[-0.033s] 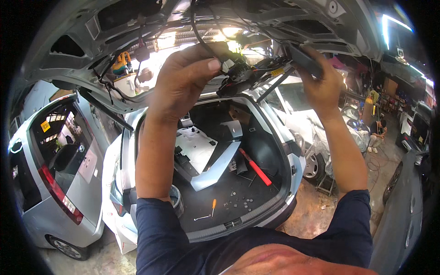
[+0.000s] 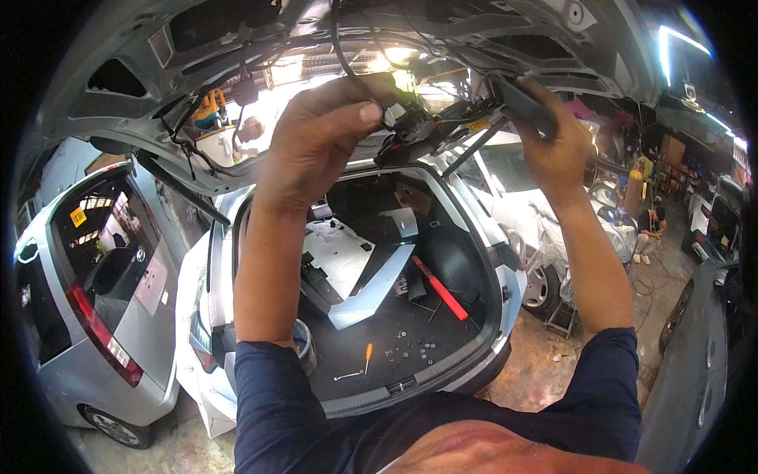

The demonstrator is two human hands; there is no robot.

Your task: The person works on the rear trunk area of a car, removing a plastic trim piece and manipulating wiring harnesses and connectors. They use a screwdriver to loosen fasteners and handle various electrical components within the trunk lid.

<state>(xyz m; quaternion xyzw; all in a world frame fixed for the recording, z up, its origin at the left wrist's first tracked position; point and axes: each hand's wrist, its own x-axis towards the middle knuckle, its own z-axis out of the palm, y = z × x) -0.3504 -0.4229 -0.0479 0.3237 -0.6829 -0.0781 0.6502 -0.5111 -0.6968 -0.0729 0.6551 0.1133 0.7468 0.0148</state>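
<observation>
Overhead, under the raised tailgate (image 2: 568, 43), my left hand (image 2: 320, 134) is closed on a wiring connector (image 2: 395, 114) beside a hanging black cable (image 2: 343, 63). My right hand (image 2: 553, 138) grips a black rectangular part (image 2: 521, 99). Between my hands is a dark assembly with connectors and coloured wires (image 2: 426, 126). Below, in the open trunk (image 2: 450, 347), lie a light-blue trim panel (image 2: 371, 288), a white sheet (image 2: 339, 249), a red bar (image 2: 438, 288), an orange-handled screwdriver (image 2: 369, 355), a wrench (image 2: 347, 374) and several small dark pieces (image 2: 422, 347).
A silver car (image 2: 118, 332) stands at left, a grey car (image 2: 687, 355) at right. A covered vehicle (image 2: 553, 237) and a crouching person (image 2: 650, 229) are beyond. A tailgate strut (image 2: 181, 189) slants down at left; a bucket (image 2: 304, 347) sits by my left forearm.
</observation>
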